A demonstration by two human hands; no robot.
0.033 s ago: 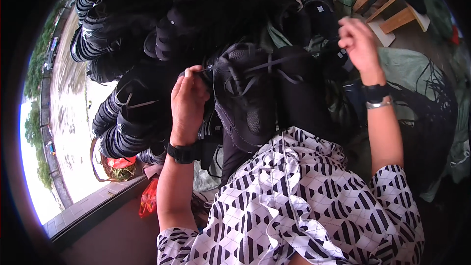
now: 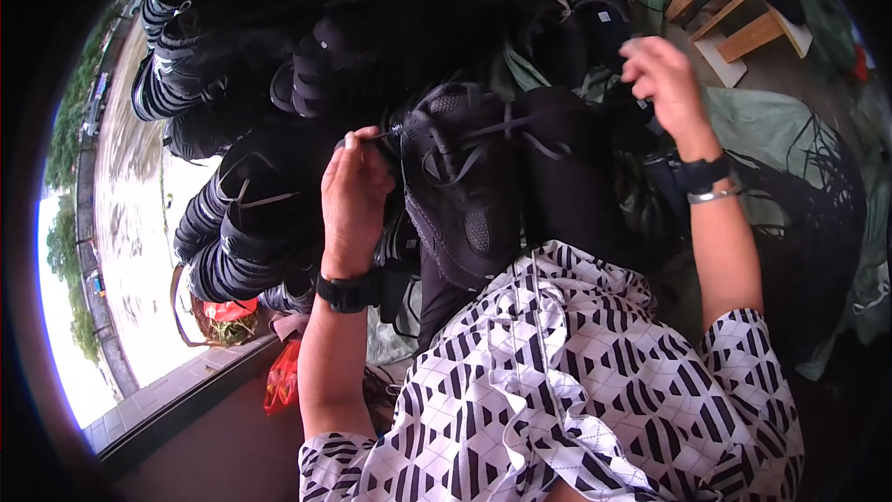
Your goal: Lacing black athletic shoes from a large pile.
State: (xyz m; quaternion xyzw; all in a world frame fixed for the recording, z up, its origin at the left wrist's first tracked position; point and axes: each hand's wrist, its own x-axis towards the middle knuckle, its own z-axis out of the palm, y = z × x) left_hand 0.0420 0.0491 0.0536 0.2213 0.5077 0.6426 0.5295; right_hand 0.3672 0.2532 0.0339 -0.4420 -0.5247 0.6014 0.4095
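A black shoe [image 2: 451, 214] lies across my lap, its toe toward me. Dark laces run through its eyelets, and a loose lace end [image 2: 548, 147] curls over my right thigh. Beside the shoe's left edge, my left hand [image 2: 356, 191] is closed, pinching a shoelace between thumb and fingertips. Raised to the right and away from the shoe, my right hand [image 2: 664, 88] has its fingers curled together. A dark shoelace stretches from the shoe toward that hand; its end at the fingers is hard to make out.
Stacks of nested black shoes [image 2: 232, 242] stand at the left and far side. A wooden stool [image 2: 753, 37] is at the far right. Green sacking [image 2: 757, 125] with a bundle of black laces [image 2: 790, 195] lies right. A red bag [image 2: 283, 376] sits by the left ledge [image 2: 177, 390].
My right hand has shifted a little left, closer to the shoe. The left hand and the shoe have hardly moved.
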